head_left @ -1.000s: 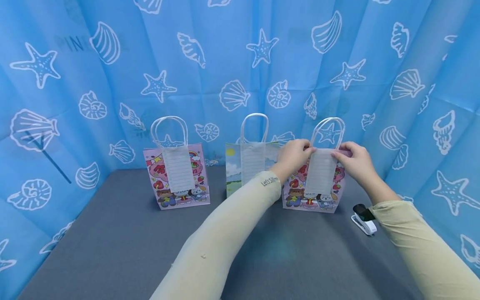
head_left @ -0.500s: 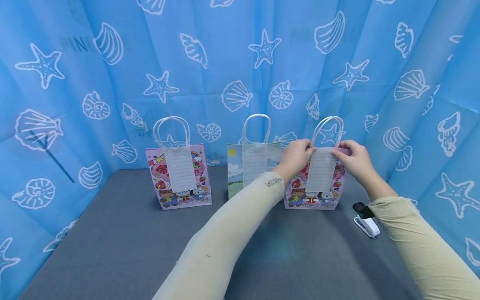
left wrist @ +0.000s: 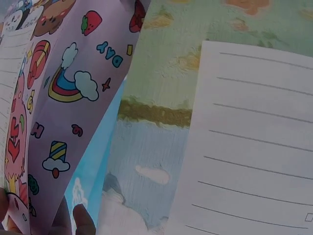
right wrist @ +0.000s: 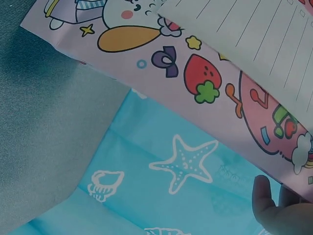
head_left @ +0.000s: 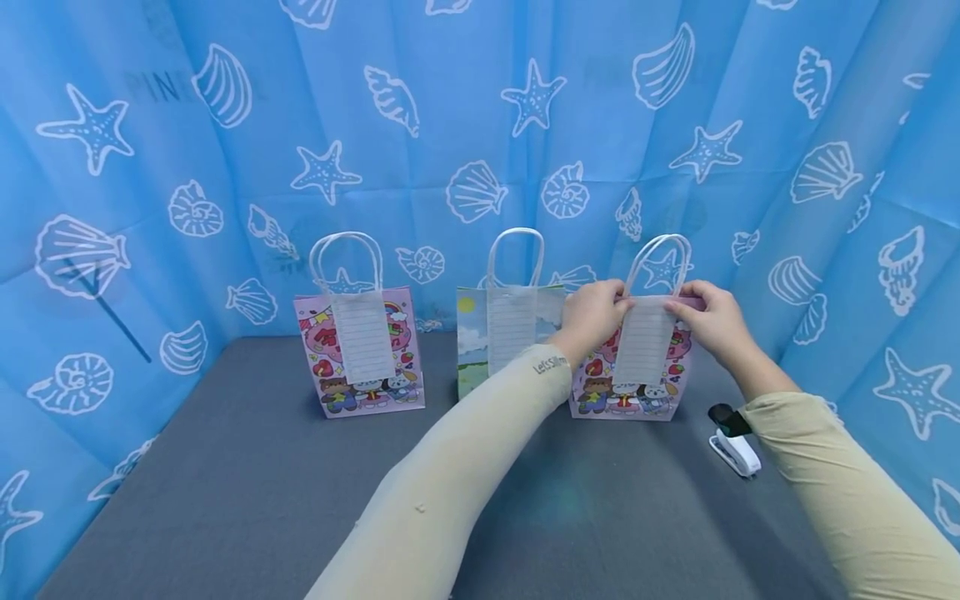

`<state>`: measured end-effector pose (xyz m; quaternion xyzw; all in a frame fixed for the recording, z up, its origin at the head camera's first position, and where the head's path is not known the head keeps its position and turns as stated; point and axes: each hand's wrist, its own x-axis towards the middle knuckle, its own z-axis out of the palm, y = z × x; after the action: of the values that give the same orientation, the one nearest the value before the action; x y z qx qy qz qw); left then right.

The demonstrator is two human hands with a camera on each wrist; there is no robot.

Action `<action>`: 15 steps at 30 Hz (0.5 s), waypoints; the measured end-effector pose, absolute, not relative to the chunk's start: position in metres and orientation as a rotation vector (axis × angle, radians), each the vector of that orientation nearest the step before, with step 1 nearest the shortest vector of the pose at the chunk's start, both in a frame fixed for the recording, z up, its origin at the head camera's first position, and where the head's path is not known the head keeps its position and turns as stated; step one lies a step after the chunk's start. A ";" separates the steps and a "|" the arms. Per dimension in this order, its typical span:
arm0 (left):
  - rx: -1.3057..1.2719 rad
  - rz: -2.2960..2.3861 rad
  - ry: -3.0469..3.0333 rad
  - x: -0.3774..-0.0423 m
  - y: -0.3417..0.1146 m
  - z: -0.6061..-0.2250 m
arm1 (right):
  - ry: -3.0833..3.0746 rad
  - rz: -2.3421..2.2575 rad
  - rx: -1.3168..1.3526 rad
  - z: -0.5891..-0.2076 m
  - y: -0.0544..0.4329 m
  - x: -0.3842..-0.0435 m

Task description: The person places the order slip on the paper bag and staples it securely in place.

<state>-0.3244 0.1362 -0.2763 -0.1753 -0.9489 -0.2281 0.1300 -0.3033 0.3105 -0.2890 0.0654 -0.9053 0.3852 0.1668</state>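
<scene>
On the right of the head view stands a pink cartoon gift bag (head_left: 592,400) with white handles and a lined paper slip (head_left: 643,342) on its front. My left hand (head_left: 592,317) pinches its upper edge by the slip's left corner. At the slip's other top corner, my right hand (head_left: 712,321) pinches the bag's edge between thumb and fingers. In the left wrist view, the bag's side panel (left wrist: 73,93) is in sight with fingertips at the bottom. The right wrist view has the bag's front (right wrist: 146,73) along the top and part of the hand low right.
A landscape-print bag (head_left: 471,342) with its own slip stands in the middle, partly behind my left arm. Further left is another pink bag (head_left: 408,367) with a slip. A white stapler (head_left: 737,454) lies near my right wrist on the grey table (head_left: 247,500). A blue curtain (head_left: 420,158) hangs behind.
The head view has shifted a little, so everything appears slightly further right. Both hands stay at the top of the right bag.
</scene>
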 end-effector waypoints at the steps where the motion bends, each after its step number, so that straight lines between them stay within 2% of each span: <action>1: -0.505 -0.659 -2.755 -0.324 0.137 -0.277 | -2.580 1.098 0.188 -0.289 0.311 -0.303; 15: -0.496 -0.691 -2.777 -0.321 0.135 -0.273 | -2.615 1.110 0.172 -0.286 0.313 -0.302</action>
<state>-0.3214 0.1346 -0.2729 -0.1695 -0.9495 -0.2361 0.1183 -0.3021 0.3128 -0.2856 0.0597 -0.9087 0.3859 0.1474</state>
